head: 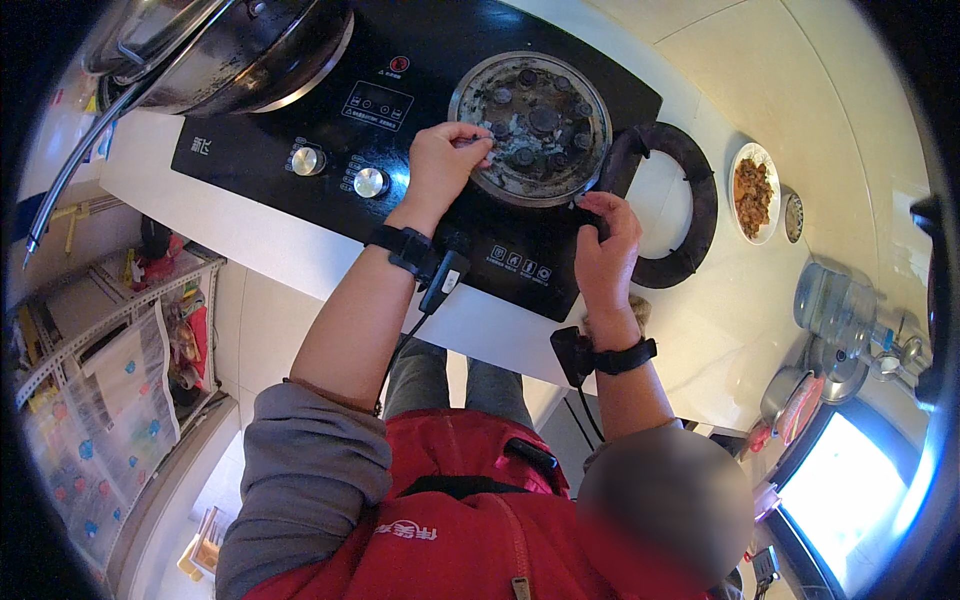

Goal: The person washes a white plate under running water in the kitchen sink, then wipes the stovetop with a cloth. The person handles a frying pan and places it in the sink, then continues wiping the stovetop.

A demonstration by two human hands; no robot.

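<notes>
A black glass cooktop (262, 157) lies before me, bearing a round metal burner (544, 120) with several raised studs. Grey, flaky residue is scattered across the burner's face. My left hand (442, 161) is at the burner's left rim, its thumb and fingertips pinched around a small dark piece that is mostly hidden. Close to the lower right rim, my right hand (611, 232) has its fingers curled; whether something sits between them is unclear. Just right of that hand lies a black ring-shaped pot stand (703, 202), partly against the cooktop's edge.
A large wok (247, 52) stands at the upper left. Two silver knobs (370, 182) are on the cooktop. On the right are a white plate of food (752, 193), a small bowl (793, 216), a water bottle (832, 304) and metal pans (784, 394). A shelf rack (112, 330) is at left.
</notes>
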